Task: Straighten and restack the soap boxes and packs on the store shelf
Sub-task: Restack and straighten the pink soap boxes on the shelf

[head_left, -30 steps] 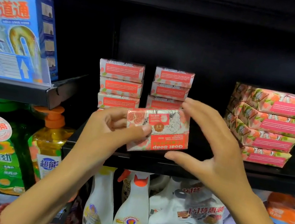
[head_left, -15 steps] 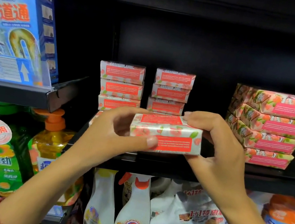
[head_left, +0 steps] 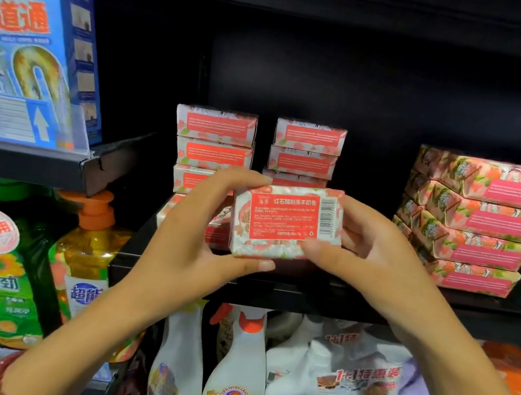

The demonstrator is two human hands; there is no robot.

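Head view. Item: box [head_left: 286, 222], label side facing you, held above shelf [head_left: 439, 321] front, before a stack [head_left: 305, 149]. Your left hand [head_left: 196, 238] and right hand [head_left: 375, 266] each grip one end. Risk: you push it in tilted, knock that stack, boxes topple

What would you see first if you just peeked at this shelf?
A pink flowery soap box held up in the middle by the left hand and right hand, its barcode side facing the camera. Behind it stand two stacks of matching boxes, and a stack of soap packs sits to the right.
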